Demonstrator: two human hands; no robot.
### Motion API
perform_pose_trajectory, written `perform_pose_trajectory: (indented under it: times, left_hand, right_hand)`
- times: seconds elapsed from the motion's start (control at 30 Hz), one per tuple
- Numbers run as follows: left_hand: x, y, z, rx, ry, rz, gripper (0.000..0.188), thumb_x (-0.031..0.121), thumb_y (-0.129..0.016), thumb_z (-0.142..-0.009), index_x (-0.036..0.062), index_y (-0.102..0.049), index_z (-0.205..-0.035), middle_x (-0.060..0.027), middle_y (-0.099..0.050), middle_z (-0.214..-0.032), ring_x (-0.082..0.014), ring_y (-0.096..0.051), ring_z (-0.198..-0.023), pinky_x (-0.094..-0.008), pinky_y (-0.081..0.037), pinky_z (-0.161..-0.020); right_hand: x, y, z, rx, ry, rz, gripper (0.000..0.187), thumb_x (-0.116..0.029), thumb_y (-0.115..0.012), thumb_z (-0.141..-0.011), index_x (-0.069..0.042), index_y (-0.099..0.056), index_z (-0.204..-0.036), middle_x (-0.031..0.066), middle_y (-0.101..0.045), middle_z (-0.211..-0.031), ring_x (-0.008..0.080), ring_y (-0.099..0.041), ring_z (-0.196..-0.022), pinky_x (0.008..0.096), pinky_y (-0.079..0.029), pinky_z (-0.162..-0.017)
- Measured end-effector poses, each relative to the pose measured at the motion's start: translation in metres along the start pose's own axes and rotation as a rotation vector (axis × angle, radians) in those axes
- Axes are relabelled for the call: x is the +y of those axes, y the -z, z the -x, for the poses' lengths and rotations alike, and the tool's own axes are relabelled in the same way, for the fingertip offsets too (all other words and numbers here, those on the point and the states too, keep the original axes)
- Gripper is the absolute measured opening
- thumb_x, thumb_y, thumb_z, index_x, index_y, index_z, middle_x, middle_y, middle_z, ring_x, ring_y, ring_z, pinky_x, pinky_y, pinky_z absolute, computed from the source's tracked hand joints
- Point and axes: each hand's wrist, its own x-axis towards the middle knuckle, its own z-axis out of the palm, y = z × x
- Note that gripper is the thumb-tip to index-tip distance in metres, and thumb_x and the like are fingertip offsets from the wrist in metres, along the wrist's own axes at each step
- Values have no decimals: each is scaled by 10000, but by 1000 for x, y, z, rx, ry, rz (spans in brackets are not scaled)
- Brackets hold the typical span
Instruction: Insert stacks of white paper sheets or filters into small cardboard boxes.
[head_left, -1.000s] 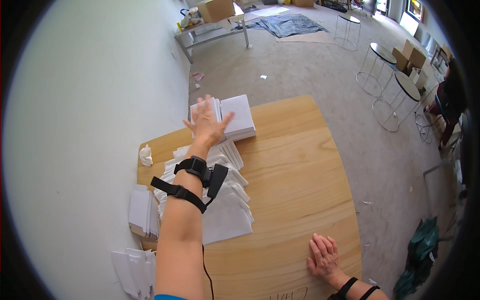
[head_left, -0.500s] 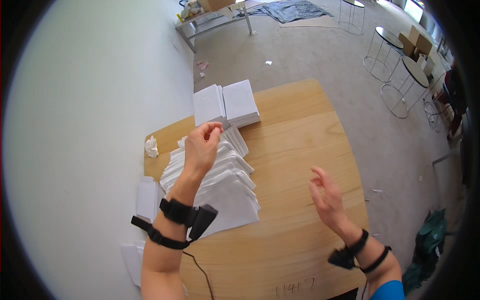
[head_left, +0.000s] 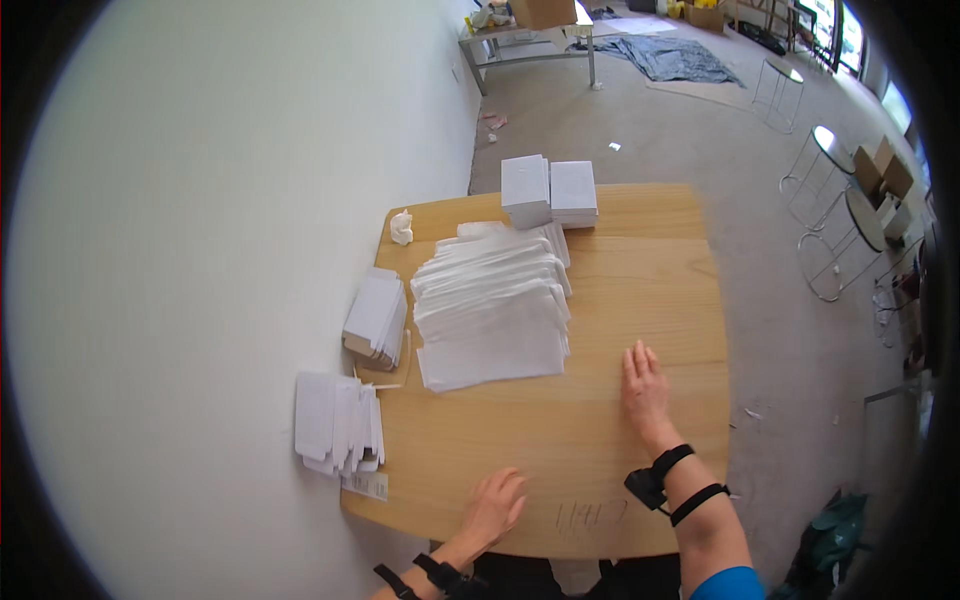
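My left hand (head_left: 493, 507) rests low over the near edge of the wooden table (head_left: 640, 290), its fingers loosely extended and holding nothing. Farther to the right, my right hand (head_left: 646, 385) lies palm down on the tabletop, fingers stretched out and empty. Ahead of both hands, an overlapping, fanned-out pile of white paper sheets (head_left: 495, 340) covers the left middle of the table. Neither hand touches it. Just behind the pile stand two stacks of white cards or thin boxes, the left stack (head_left: 525, 185) and the right stack (head_left: 573, 187).
Along the wall on the left stand more white stacks, one upper (head_left: 375, 305) and one lower (head_left: 335, 420). A crumpled tissue (head_left: 401, 228) lies at the far left corner. Round side tables (head_left: 833, 150) and cardboard boxes (head_left: 885, 170) stand on the floor at right.
My left hand has drawn back from above the paper pile to the near table edge. My right hand has come to lie flat. The view has shifted, showing more stacks at left.
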Motion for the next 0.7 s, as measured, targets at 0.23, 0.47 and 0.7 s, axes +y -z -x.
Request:
perform_pose_trajectory:
  times: [0.23,0.47,0.7]
  left_hand:
    - [-15,-40,122,41,210,-366,799,389,-728,-850,81,-377,-1498,-198,-265,-1586,-454,-261,-1437,-585,-265,-1149]
    - [-14,-63,109,147,304,-317,847,453,-738,-825,62,-387,-1489,-242,-256,-1570,-502,-269,-1417,-550,-287,-1159]
    - [-26,-74,138,97,297,-316,803,302,-726,-847,39,-351,-1506,-203,-240,-1601,-366,-224,-1483,-424,-246,-1205]
  right_hand:
    - [-53,47,148,-94,74,209,519,-104,-555,-878,-15,-514,-1387,278,-421,-1474,379,-430,-1349,476,-431,-1014]
    - [-88,80,244,-215,133,176,535,-120,-558,-887,-72,-504,-1417,329,-402,-1460,457,-426,-1334,500,-385,-1082]
    - [-94,98,283,-291,155,139,552,-95,-550,-882,-127,-495,-1430,345,-394,-1460,482,-423,-1345,491,-404,-1078]
